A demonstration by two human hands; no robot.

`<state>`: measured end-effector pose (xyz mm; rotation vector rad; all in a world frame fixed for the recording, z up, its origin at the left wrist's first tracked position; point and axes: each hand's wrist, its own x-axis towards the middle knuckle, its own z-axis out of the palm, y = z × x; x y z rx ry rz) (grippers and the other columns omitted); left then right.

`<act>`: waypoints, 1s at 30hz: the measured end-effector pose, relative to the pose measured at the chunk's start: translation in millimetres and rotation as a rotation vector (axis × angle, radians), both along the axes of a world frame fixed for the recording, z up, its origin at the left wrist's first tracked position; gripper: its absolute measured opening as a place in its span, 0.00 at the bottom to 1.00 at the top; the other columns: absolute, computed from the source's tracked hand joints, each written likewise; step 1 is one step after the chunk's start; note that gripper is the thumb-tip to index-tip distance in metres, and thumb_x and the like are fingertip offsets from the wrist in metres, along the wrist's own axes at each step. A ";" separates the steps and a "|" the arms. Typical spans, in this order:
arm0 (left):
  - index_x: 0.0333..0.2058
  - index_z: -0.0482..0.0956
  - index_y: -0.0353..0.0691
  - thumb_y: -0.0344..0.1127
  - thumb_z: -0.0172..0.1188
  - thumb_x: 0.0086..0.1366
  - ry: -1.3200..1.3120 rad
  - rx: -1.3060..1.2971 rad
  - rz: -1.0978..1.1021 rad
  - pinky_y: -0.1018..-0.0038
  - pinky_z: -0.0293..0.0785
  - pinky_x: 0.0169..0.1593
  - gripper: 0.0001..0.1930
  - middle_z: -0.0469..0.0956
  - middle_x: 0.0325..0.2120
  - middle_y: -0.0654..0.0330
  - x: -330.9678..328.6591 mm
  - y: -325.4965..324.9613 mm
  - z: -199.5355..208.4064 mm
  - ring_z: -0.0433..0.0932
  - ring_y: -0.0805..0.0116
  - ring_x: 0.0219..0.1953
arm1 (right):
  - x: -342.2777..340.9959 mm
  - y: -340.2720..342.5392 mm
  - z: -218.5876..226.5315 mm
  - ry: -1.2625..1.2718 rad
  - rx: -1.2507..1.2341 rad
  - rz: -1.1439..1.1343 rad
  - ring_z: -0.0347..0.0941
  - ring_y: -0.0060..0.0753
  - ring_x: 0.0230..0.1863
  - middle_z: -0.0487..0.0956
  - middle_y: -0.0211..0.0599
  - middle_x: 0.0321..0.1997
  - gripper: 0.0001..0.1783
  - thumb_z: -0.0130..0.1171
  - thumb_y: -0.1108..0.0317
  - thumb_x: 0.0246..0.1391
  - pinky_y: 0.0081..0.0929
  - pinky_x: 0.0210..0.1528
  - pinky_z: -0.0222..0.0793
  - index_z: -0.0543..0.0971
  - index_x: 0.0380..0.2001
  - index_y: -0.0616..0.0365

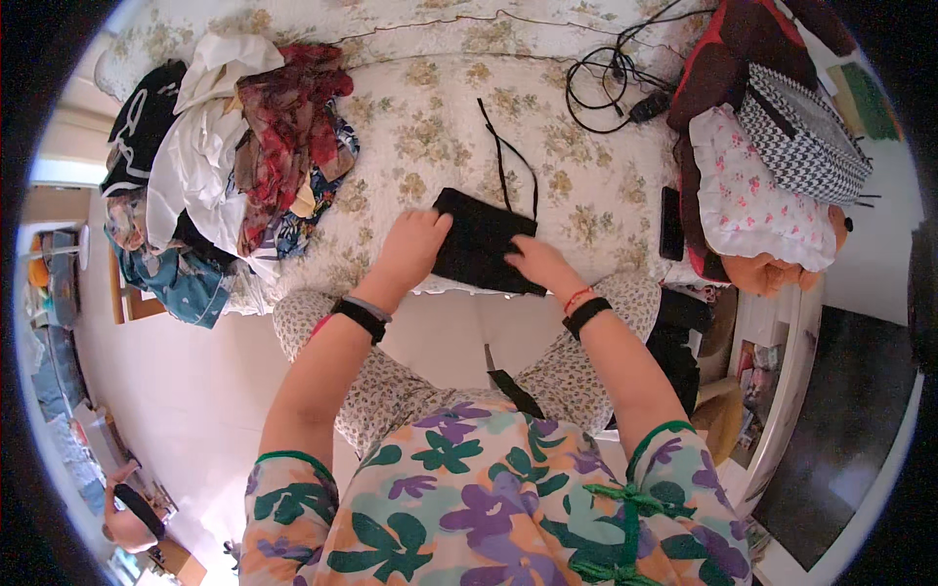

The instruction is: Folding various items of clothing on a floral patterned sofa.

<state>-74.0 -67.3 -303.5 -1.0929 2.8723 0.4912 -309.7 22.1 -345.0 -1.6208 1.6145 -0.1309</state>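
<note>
A black folded cloth garment (481,242) with two thin straps (505,156) lies flat near the front edge of the bed. Its straps trail away over the bedspread. My left hand (415,241) is closed at the garment's left edge, fingers curled over the fabric. At the right edge my right hand (539,262) pinches the cloth between thumb and fingers. Some fingertips of both hands are hidden.
A heap of crumpled clothes (210,156) lies left on the floral bedspread (420,127). Coiled black cables (598,93), a dark phone (671,223), a ruffled pillow (752,186) and a houndstooth bag (806,137) are right. Another person (135,516) is far lower left.
</note>
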 end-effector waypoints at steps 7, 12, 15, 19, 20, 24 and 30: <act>0.63 0.53 0.53 0.49 0.63 0.52 -0.107 -0.048 -0.153 0.51 0.40 0.65 0.41 0.49 0.64 0.57 -17.8 20.6 -40.0 0.46 0.58 0.66 | 34.8 -3.9 12.6 0.395 -0.424 -0.340 0.65 0.44 0.54 0.70 0.47 0.53 0.25 0.56 0.57 0.52 0.44 0.52 0.61 0.69 0.51 0.57; 0.64 0.48 0.54 0.53 0.64 0.49 -0.145 -0.040 -0.162 0.51 0.38 0.66 0.47 0.44 0.66 0.58 -31.6 16.6 -49.1 0.43 0.58 0.67 | 22.1 5.3 -16.7 0.558 -0.616 -0.062 0.59 0.40 0.57 0.63 0.42 0.60 0.36 0.54 0.50 0.52 0.45 0.56 0.56 0.60 0.61 0.54; 0.64 0.48 0.54 0.53 0.65 0.49 -0.158 -0.020 -0.159 0.51 0.38 0.65 0.47 0.45 0.65 0.58 -32.5 15.7 -49.1 0.44 0.58 0.67 | 9.5 -36.8 9.2 0.517 -0.333 0.041 0.61 0.40 0.56 0.65 0.42 0.58 0.35 0.56 0.49 0.50 0.44 0.56 0.56 0.64 0.57 0.54; 0.64 0.49 0.55 0.44 0.64 0.50 -0.160 -0.074 -0.118 0.49 0.41 0.64 0.45 0.46 0.65 0.59 -32.2 18.5 -51.0 0.45 0.58 0.67 | 3.0 -51.8 12.2 0.526 -0.423 0.001 0.63 0.42 0.54 0.69 0.42 0.52 0.37 0.61 0.47 0.44 0.42 0.53 0.60 0.67 0.54 0.58; 0.64 0.50 0.55 0.40 0.64 0.50 -0.180 -0.140 -0.109 0.48 0.41 0.64 0.44 0.47 0.65 0.59 -31.6 21.1 -51.6 0.46 0.59 0.66 | 3.0 -48.1 3.5 0.473 -0.507 -0.113 0.64 0.43 0.53 0.71 0.41 0.48 0.39 0.63 0.47 0.42 0.40 0.52 0.61 0.65 0.54 0.59; 0.59 0.62 0.54 0.24 0.53 0.53 -0.108 -0.128 -0.085 0.48 0.45 0.63 0.33 0.54 0.63 0.58 -25.9 33.2 -51.1 0.51 0.60 0.65 | 11.3 -15.6 -10.0 0.375 -0.381 -0.099 0.62 0.47 0.55 0.65 0.45 0.54 0.48 0.67 0.47 0.37 0.42 0.56 0.60 0.61 0.57 0.62; 0.52 0.70 0.49 0.21 0.52 0.53 0.045 0.088 0.003 0.52 0.49 0.63 0.26 0.63 0.57 0.55 -7.5 35.9 -34.5 0.58 0.55 0.61 | 61.1 30.1 0.0 0.142 -0.159 -0.486 0.71 0.51 0.46 0.71 0.49 0.45 0.40 0.71 0.58 0.34 0.35 0.46 0.71 0.64 0.48 0.67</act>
